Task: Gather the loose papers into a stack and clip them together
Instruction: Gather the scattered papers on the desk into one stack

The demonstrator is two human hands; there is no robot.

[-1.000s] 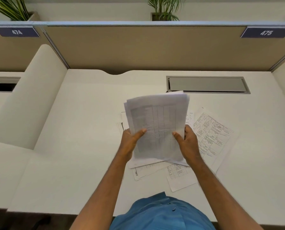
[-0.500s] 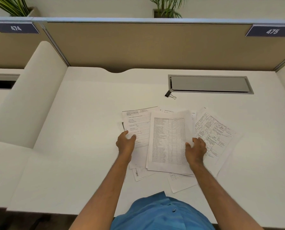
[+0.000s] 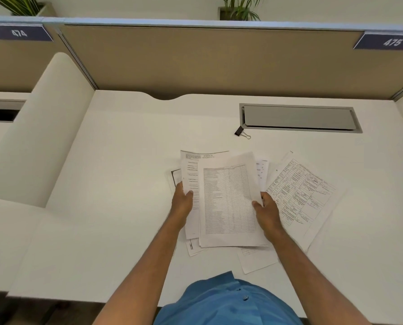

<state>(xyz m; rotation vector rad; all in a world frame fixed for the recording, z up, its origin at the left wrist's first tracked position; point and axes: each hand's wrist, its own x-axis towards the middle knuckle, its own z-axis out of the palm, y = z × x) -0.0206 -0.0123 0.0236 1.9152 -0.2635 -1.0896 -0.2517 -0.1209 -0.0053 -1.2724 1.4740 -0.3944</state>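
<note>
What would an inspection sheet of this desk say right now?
Surface: white desk, bare apart from the things listed below.
Job's things: papers partly gathered, others still fanned out; binder clip lying apart beyond them.
Clutter: nothing seen.
Hands: left hand and right hand grip the bundle's side edges.
Cables: nothing seen; closed cable hatch.
Surroundings: tan partition, signs 474 and 475, plants.

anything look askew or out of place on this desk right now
Yes: the papers are fanned unevenly. One table-printed sheet lies rotated off to the right, outside both hands, and corners poke out below the pile. The binder clip sits apart near the cable hatch.
</note>
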